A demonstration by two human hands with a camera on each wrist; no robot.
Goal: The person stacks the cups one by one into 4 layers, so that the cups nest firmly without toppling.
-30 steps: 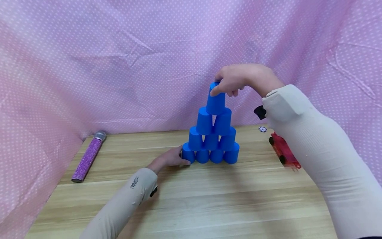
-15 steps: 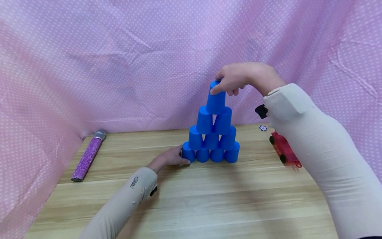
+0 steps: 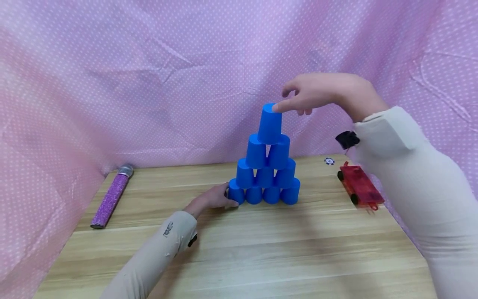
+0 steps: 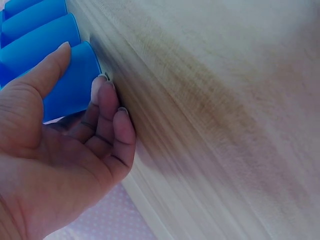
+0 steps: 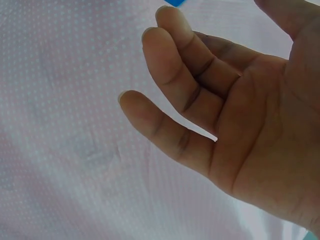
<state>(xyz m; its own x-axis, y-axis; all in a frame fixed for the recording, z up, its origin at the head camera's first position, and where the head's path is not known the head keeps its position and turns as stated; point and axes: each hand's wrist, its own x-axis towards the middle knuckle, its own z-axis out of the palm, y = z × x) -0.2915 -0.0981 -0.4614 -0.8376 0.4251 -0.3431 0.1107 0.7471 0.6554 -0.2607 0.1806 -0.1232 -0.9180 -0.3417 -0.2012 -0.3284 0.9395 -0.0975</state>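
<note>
Blue cups (image 3: 256, 153) stand upside down in a four-tier pyramid, one single cup (image 3: 269, 128) on top. Just right of that top cup hovers my right hand (image 3: 315, 91), its fingers spread and loosely bent. Its thumb overlaps the cup's upper edge in the head view; whether it touches I cannot tell. In the right wrist view the palm holds nothing. Low on the left, my left hand (image 3: 213, 197) grips the bottom row's end cup (image 4: 75, 82) between thumb and curled fingers. That cup's far side is hidden.
A purple glittery microphone (image 3: 112, 197) lies at the left of the wooden table (image 3: 261, 249). On the right are a red toy car (image 3: 360, 187) and a poker chip (image 3: 329, 161). Pink dotted cloth (image 3: 186, 83) hangs behind the table.
My right hand has let go of the top cup and moved up and to the right. The pyramid stays in place, and my left hand has not moved.
</note>
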